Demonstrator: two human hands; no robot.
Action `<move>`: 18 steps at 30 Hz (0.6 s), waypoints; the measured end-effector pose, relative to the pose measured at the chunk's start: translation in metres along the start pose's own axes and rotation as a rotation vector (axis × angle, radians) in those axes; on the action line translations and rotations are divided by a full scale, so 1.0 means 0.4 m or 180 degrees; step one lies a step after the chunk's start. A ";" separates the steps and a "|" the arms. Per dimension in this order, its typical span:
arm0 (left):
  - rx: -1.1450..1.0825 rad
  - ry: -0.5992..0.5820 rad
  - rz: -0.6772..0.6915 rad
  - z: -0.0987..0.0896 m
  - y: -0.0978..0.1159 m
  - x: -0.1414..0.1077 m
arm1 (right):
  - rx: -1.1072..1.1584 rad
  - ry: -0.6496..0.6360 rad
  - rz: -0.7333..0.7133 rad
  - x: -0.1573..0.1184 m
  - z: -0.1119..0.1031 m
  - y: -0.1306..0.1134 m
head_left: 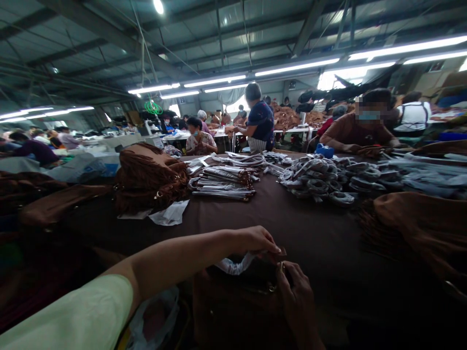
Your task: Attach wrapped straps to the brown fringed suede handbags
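Note:
Over the table's near edge my left hand (257,240) pinches the end of a brown strap (283,252). Just below it, the fingers of my right hand (297,287) close around a small gold-coloured metal piece (282,266) close to that end. Whether the strap passes through the metal is too small to tell. A white plastic-wrapped handle (235,266) curves out under my left wrist. Beneath both hands a brown bag (233,306) hangs in shadow, with another gold-coloured ring (271,287) on it.
A pile of brown bags (149,175) stands left on the dark table (219,218). Bundled wrapped straps (224,183) and a heap of wrapped handles (317,177) lie behind. More brown bags (419,218) are at right. A co-worker (357,126) works across the table.

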State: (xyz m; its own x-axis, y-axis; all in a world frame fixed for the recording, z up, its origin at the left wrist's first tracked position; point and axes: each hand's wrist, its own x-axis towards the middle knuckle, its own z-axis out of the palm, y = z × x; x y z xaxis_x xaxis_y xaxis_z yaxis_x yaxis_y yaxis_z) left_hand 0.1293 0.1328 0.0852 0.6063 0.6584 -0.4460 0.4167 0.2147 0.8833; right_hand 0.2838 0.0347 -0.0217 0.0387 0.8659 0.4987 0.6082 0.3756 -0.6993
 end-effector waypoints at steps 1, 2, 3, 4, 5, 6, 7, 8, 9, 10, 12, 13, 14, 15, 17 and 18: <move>-0.0046 -0.0022 -0.0022 0.001 -0.001 0.000 | 0.0027 -0.0013 0.0078 -0.002 0.002 0.001; -0.0081 -0.0039 -0.0046 0.003 -0.003 0.001 | 0.0043 -0.0022 0.0152 -0.005 0.004 0.002; -0.0106 -0.0029 -0.0060 0.005 -0.006 0.002 | 0.0049 -0.0039 0.0204 -0.007 0.006 0.004; -0.0127 -0.0002 -0.0064 0.008 -0.009 0.003 | 0.0048 -0.0051 0.0224 -0.009 0.008 0.005; -0.0155 0.0026 -0.0058 0.011 -0.012 0.005 | 0.0037 -0.0058 0.0220 -0.011 0.010 0.006; -0.0189 0.0046 -0.0046 0.014 -0.014 0.006 | 0.0014 -0.0061 0.0196 -0.011 0.011 0.007; -0.0214 0.0070 -0.0031 0.016 -0.016 0.007 | -0.0015 -0.0059 0.0166 -0.012 0.012 0.007; -0.0222 0.0102 -0.0013 0.017 -0.018 0.008 | -0.0042 -0.0051 0.0142 -0.012 0.012 0.008; -0.0213 0.0134 0.0003 0.017 -0.019 0.009 | -0.0061 -0.0054 0.0124 -0.012 0.012 0.008; -0.0189 0.0148 0.0008 0.016 -0.020 0.010 | -0.0067 -0.0061 0.0112 -0.013 0.011 0.009; -0.0155 0.0153 0.0008 0.014 -0.023 0.013 | -0.0059 -0.0083 0.0115 -0.013 0.010 0.009; -0.0168 0.0123 0.0011 0.012 -0.025 0.014 | -0.0048 -0.0090 0.0146 -0.013 0.009 0.008; -0.0194 0.0076 0.0024 0.011 -0.026 0.016 | -0.0038 -0.0088 0.0199 -0.013 0.008 0.006; -0.0227 0.0035 0.0040 0.011 -0.028 0.017 | -0.0026 -0.0085 0.0269 -0.012 0.008 0.004; -0.0284 -0.0002 0.0069 0.011 -0.031 0.019 | 0.0013 -0.0103 0.0415 -0.009 0.008 -0.001; -0.0293 -0.0002 0.0066 0.011 -0.033 0.020 | 0.0032 -0.0124 0.0457 -0.008 0.009 -0.004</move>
State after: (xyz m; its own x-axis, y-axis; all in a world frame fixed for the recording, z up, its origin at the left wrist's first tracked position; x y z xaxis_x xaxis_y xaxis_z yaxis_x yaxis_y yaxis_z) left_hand 0.1316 0.1320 0.0695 0.6147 0.6629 -0.4275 0.3400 0.2664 0.9019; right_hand 0.2800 0.0325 -0.0239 0.0937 0.9231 0.3730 0.5905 0.2501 -0.7673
